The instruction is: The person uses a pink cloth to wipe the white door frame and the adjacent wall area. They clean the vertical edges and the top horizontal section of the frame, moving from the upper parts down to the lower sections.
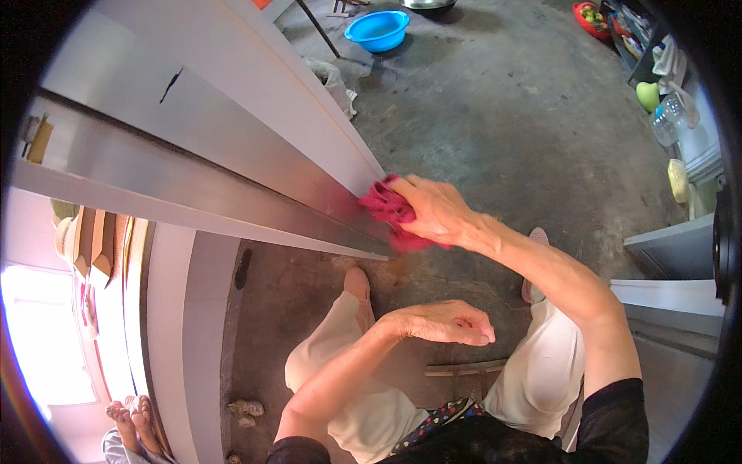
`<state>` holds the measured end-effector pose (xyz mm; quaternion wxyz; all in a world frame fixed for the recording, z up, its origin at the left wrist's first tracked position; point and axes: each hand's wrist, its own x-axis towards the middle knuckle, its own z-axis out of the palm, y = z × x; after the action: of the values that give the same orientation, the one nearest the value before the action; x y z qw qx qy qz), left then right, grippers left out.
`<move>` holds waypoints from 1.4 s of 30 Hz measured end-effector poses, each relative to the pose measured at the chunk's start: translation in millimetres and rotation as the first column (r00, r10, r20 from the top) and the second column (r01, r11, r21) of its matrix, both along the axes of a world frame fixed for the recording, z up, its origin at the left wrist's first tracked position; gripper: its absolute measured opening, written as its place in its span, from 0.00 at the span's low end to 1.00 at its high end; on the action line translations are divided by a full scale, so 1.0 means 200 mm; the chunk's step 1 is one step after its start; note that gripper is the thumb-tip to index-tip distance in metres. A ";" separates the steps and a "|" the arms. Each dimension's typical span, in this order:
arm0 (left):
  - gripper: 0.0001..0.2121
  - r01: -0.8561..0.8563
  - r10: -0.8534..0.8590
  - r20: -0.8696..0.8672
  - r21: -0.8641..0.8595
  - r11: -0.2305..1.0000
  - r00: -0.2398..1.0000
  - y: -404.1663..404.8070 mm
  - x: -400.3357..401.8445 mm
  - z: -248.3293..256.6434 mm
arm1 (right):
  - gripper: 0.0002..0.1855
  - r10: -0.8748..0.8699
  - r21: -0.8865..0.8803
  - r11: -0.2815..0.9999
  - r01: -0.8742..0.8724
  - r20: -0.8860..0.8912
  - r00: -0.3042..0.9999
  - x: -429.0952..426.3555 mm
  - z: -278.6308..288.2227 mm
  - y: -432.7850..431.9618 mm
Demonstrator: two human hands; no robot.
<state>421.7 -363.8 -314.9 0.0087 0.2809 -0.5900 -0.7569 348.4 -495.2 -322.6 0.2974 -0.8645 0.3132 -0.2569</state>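
Note:
A crumpled red cloth (389, 203) is gripped in my right hand (437, 211). It presses against the low end of a shiny metal panel (278, 162) with white borders, perhaps a door or its frame. The cloth's lower edge is blurred. Over my lap, my left hand (446, 323) hangs with its fingers curled in and nothing visible in it. A dark scratch or mark (171, 85) shows higher on the panel. I sit with knees apart, and part of a wooden seat (464, 368) shows between my legs.
A blue plastic basin (378, 31) stands on the concrete floor (464, 122), near a white plastic bag (333, 84). Along the right are a red basket of fruit (591, 22), a clear plastic bottle (668, 120) and a grey panel (666, 246). Another person's bare feet (130, 412) appear lower left.

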 end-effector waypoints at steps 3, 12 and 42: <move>0.19 -0.030 0.036 0.056 -0.116 0.993 0.998 -0.01 0.03 -0.01 | 0.28 -0.102 0.180 0.980 0.089 0.063 0.993 -0.05 0.02 0.03; 0.20 -0.096 0.243 0.274 -0.456 0.885 0.931 0.05 0.11 -0.26 | 0.27 0.013 -0.287 0.944 0.165 0.531 0.847 0.21 0.36 0.24; 0.19 0.216 0.100 0.556 -0.474 0.854 0.825 0.12 0.10 -0.30 | 0.22 0.153 -0.371 0.910 -0.185 -0.115 0.982 0.12 -0.25 0.22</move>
<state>441.3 -339.3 -374.7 -0.1138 0.4588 -0.7557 -0.4533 372.7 -451.9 -373.5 0.1321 -0.9395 0.1934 -0.2499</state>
